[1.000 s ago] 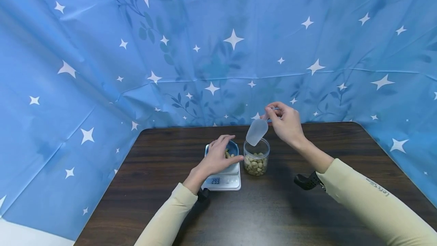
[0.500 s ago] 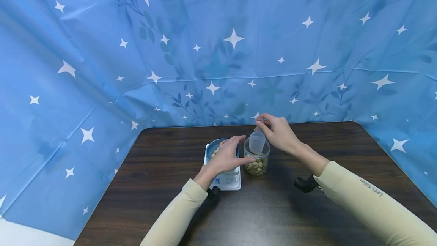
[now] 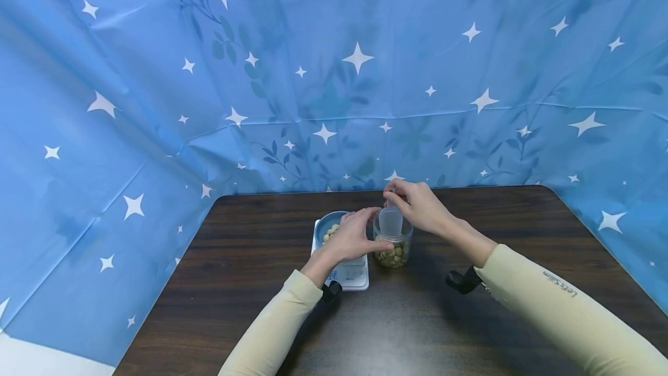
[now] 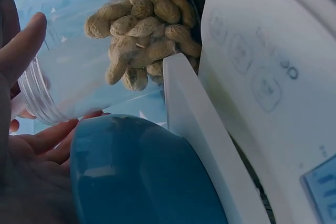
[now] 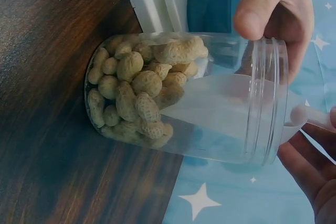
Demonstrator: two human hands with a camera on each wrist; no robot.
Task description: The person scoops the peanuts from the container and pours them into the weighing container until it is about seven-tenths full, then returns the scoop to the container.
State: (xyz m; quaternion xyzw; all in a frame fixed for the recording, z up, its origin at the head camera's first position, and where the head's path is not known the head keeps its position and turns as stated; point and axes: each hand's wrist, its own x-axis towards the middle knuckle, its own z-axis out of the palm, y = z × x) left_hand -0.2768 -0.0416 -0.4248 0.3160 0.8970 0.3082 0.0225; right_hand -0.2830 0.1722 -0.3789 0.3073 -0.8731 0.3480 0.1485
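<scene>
My left hand point(image 3: 354, 241) holds the clear plastic jar point(image 5: 220, 148) near its rim, thumb on the near side and fingers behind. Unshelled peanuts point(image 5: 131, 85) fill the jar's lower part. In my right hand point(image 3: 417, 206) the handle of a translucent white scoop point(image 3: 391, 222) is pinched. The scoop's bowl reaches down through the mouth of the jar, its front edge at the peanuts in the right wrist view. Left of the jar, a blue bowl point(image 4: 142, 177) with some peanuts sits on a white kitchen scale point(image 3: 356, 281); my left hand partly covers both.
Jar and scale stand close together towards the back of a dark wooden table point(image 3: 235, 260). A blue curtain with white stars point(image 3: 334, 74) hangs behind the table's far edge. Black wrist cameras point(image 3: 463, 281) sit under both sleeves.
My right hand has lowered the scoop from above the jar down into it. My left hand has shifted right from over the bowl to the jar's rim, uncovering the bowl's left side.
</scene>
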